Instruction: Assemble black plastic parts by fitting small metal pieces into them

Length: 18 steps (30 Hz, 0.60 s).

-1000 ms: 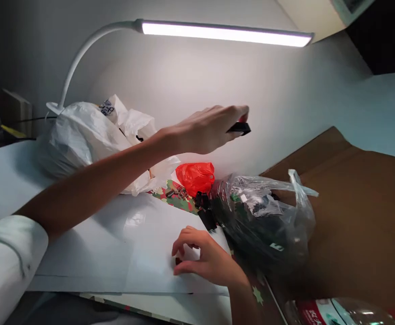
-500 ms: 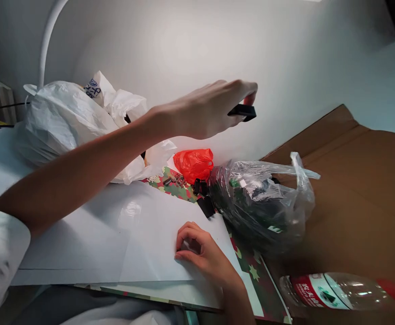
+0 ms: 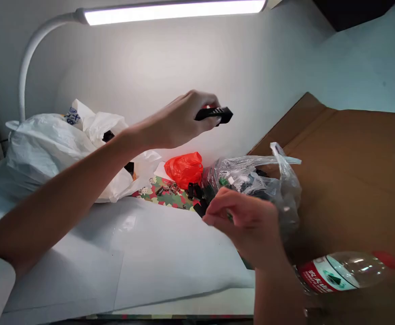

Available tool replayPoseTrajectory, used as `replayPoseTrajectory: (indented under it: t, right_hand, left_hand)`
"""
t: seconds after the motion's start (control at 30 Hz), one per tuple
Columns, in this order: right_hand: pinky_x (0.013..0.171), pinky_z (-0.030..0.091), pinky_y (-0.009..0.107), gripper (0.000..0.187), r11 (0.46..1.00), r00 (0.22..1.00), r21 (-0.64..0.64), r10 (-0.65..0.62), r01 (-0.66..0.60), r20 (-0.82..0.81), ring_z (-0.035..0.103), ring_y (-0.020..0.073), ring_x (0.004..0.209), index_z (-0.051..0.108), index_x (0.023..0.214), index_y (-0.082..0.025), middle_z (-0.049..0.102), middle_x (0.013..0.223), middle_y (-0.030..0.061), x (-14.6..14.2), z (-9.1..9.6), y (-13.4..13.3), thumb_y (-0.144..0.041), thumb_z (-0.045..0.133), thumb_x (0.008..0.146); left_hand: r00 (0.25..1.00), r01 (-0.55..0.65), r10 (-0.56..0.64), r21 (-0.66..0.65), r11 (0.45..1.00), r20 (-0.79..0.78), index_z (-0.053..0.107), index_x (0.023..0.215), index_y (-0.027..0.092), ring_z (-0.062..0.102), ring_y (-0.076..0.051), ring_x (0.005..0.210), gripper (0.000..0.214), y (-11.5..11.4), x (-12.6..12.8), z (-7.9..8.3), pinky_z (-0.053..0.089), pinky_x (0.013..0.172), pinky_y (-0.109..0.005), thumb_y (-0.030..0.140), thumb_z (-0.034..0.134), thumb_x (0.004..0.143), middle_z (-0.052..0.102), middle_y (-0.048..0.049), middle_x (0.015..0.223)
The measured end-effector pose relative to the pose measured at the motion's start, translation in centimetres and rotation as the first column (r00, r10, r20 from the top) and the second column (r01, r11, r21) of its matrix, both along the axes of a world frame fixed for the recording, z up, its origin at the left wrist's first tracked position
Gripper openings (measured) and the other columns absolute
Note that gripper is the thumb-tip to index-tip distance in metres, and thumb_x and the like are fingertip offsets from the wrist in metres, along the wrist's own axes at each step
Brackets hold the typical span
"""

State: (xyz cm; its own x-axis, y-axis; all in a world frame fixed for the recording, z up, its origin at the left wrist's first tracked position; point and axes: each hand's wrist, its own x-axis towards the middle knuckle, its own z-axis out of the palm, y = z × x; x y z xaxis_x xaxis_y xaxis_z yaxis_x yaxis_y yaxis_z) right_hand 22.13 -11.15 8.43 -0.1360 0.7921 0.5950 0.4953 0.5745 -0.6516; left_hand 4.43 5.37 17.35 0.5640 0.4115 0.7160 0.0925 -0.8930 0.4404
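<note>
My left hand (image 3: 180, 119) is held up in front of the wall, closed around a small black plastic part (image 3: 214, 113) with slots along its side. Lower and to the right, my right hand (image 3: 248, 225) is raised above the white sheet (image 3: 157, 253), thumb and fingertips pinched together. Whatever is between those fingertips, if anything, is too small to make out. Just beyond them lie several black plastic pieces (image 3: 195, 190), partly hidden by the right hand. Small metal bits (image 3: 172, 187) are scattered on the camouflage-patterned surface (image 3: 170, 198) behind the sheet.
A white plastic bag (image 3: 55, 144) fills the left back. A red bag (image 3: 186, 169) and a clear bag (image 3: 285, 189) of dark items stand behind my hands. To the right are a cardboard box (image 3: 349, 167) and a lying bottle (image 3: 356, 271). A lit lamp (image 3: 173, 12) hangs above.
The view has tilted up, bringing the lamp into sight. My right hand has lifted off the white sheet and its fingers have closed to a pinch. The black part in my left hand has turned.
</note>
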Motion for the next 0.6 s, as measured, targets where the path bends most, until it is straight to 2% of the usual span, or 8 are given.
replayPoseTrajectory:
  t: [0.07, 0.13, 0.23, 0.33, 0.5, 0.6]
  right_hand:
    - [0.059, 0.051, 0.027, 0.015, 0.985, 1.0, 0.171, 0.008, -0.011, 0.015, 0.062, 0.0119, 0.064, 0.076, 0.084, -0.025, 0.07, 0.072, -0.004, -0.6, 3.5, 0.5, -0.016, 0.088, 0.086]
    - [0.058, 0.056, 0.026, 0.015, 0.946, 0.999, 0.32, -0.05, 0.04, 0.022, 0.066, 0.0116, 0.061, 0.076, 0.086, -0.024, 0.072, 0.071, -0.0042, -1.1, 6.3, 1.0, -0.013, 0.086, 0.087]
    - [0.062, 0.063, 0.027, 0.014, 0.869, 0.986, 0.467, -0.159, 0.161, -0.045, 0.073, 0.0132, 0.063, 0.076, 0.089, -0.025, 0.075, 0.073, -0.0034, -1.4, 8.6, 1.9, -0.013, 0.083, 0.089]
    - [0.066, 0.068, 0.027, 0.011, 0.816, 0.972, 0.527, -0.204, 0.236, -0.12, 0.079, 0.0157, 0.067, 0.076, 0.09, -0.024, 0.078, 0.075, -0.0023, -1.2, 9.0, 2.8, -0.015, 0.082, 0.091]
    - [0.059, 0.067, 0.027, 0.008, 0.795, 0.956, 0.533, -0.273, 0.289, -0.112, 0.079, 0.0169, 0.065, 0.075, 0.091, -0.023, 0.078, 0.073, -0.0026, -1.0, 8.4, 3.9, -0.018, 0.081, 0.093]
    - [0.056, 0.066, 0.027, 0.008, 0.784, 0.963, 0.561, -0.242, 0.265, -0.116, 0.078, 0.0163, 0.059, 0.075, 0.093, -0.024, 0.076, 0.067, -0.0045, -0.8, 8.2, 4.3, -0.017, 0.08, 0.093]
  left_hand:
    - [0.999, 0.035, -0.035, -0.054, 0.998, 0.001, 0.07, 0.096, 0.016, 0.045, -0.011, 0.066, 0.015, -0.1, -0.2, 0.4, 0.033, 0.064, -0.03, 0.03, 0.066, 0.099, 0.056, -0.0009, 0.076]
    - [0.997, 0.074, -0.074, -0.114, 0.991, 0.003, 0.069, 0.097, 0.016, 0.045, -0.01, 0.065, 0.018, -0.2, -0.5, 0.8, 0.034, 0.063, -0.028, 0.033, 0.066, 0.098, 0.054, 0.0004, 0.075]
    - [0.988, 0.149, -0.152, -0.223, 0.963, 0.007, 0.071, 0.11, 0.016, 0.044, -0.009, 0.065, 0.024, -0.5, -0.8, 1.0, 0.037, 0.062, -0.026, 0.036, 0.067, 0.098, 0.062, -0.0004, 0.082]
    - [0.977, 0.204, -0.211, -0.284, 0.937, 0.005, 0.07, 0.117, 0.018, 0.041, -0.007, 0.06, 0.029, -1.0, -1.1, 1.0, 0.036, 0.057, -0.024, 0.04, 0.068, 0.098, 0.065, -0.0007, 0.085]
    - [0.974, 0.22, -0.222, -0.36, 0.906, 0.037, 0.069, 0.119, 0.018, 0.036, -0.006, 0.054, 0.032, -2.0, -1.5, 1.3, 0.031, 0.05, -0.021, 0.042, 0.069, 0.098, 0.058, 0.0023, 0.075]
    - [0.975, 0.213, -0.221, -0.37, 0.904, 0.021, 0.069, 0.122, 0.02, 0.037, -0.007, 0.055, 0.033, -2.5, -1.7, 1.5, 0.032, 0.05, -0.02, 0.043, 0.068, 0.099, 0.054, 0.0038, 0.07]
